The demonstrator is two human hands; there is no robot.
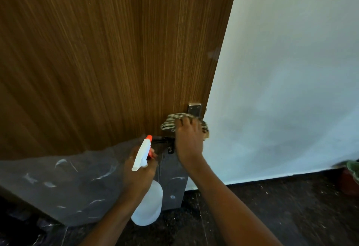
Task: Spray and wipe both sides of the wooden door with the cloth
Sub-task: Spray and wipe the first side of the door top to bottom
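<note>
Head view, looking down at the lower part of the door (108, 55), brown wood with vertical grain. Right hand (189, 141) at the door's right edge, fingers bent over the striped cloth (168, 124), gripping it flat against the wood just below a metal plate (194, 108). Left hand (138, 176) lower and to the left, fingers wrapped round the neck of the spray bottle (148, 205); white body hangs below the hand, orange nozzle tip points up toward the door. Black latch (165, 140) between the two hands. Grey sheet (68, 187) with white smears covers the door's bottom. White wall (291, 71) to the right, dark floor (272, 216) below
</note>
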